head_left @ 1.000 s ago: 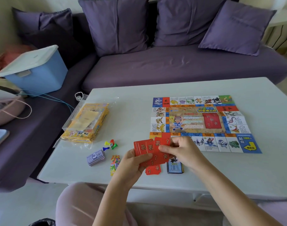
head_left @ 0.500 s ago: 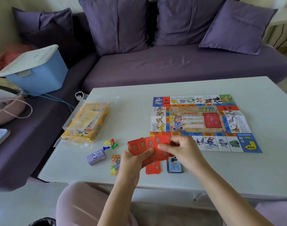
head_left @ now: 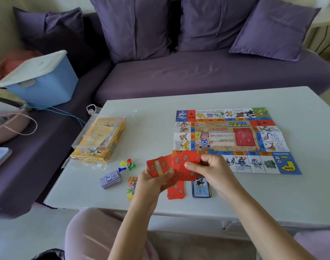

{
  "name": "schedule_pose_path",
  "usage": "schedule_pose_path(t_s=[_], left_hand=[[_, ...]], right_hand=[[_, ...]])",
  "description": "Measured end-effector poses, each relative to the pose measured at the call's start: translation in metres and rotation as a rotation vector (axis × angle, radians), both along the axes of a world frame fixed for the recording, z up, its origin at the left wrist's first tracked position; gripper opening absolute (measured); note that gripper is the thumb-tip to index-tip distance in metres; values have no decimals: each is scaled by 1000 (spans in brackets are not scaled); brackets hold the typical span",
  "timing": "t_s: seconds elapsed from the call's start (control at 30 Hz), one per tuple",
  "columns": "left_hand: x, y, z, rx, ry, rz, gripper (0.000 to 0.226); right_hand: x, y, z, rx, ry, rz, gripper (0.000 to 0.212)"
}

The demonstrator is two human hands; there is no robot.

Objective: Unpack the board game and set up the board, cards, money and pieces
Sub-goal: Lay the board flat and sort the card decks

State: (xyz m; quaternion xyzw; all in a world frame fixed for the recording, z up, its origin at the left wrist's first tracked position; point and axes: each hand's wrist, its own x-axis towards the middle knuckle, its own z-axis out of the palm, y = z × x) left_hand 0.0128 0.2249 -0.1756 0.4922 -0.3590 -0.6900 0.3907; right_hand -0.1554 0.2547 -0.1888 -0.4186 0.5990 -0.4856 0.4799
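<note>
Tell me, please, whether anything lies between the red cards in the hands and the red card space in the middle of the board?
Nothing visible does. The left hand and right hand hold the red cards at the near edge of the board; the red space is bare, with only flat board between.

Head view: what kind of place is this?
Probably a living room at home: a purple sofa with cushions behind a low white table, a game board spread on it, and a lidded blue storage box on the sofa.
</note>
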Motion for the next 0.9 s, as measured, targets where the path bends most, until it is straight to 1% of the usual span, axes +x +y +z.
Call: schedule_pose_path(t_s=[0.07, 0.17, 0.2, 0.27, 0.33, 0.37, 0.47, 0.6, 0.73, 0.9], left_hand=[[0, 0, -1, 4, -32, 7, 19], [-1, 1, 0, 10, -63, -26, 21], [-1, 1, 2, 16, -53, -43, 21], [0, 1, 4, 38, -1, -60, 17], [0, 1, 5, 67, 60, -52, 11], [1, 0, 5, 76, 73, -42, 10], [5, -3, 4, 100, 95, 16, 11], [17, -11, -1, 110, 77, 65, 13], [30, -14, -13, 141, -30, 41, 15], [36, -13, -26, 199, -105, 38, 14]], right_hand=[[2, 1, -1, 30, 42, 35, 25], [6, 2, -3, 39, 85, 46, 25], [7, 3, -3, 38, 97, 27, 24], [5, 3, -4, 38, 93, -26, 16], [3, 3, -4, 34, 49, -55, 7], [2, 3, -4, 32, 29, -58, 6], [-1, 2, -4, 41, -7, -62, 9], [2, 3, -9, 95, 42, -17, 10], [14, 3, -18, 111, 246, 21, 9], [33, 0, -31, 78, 613, -11, 19]])
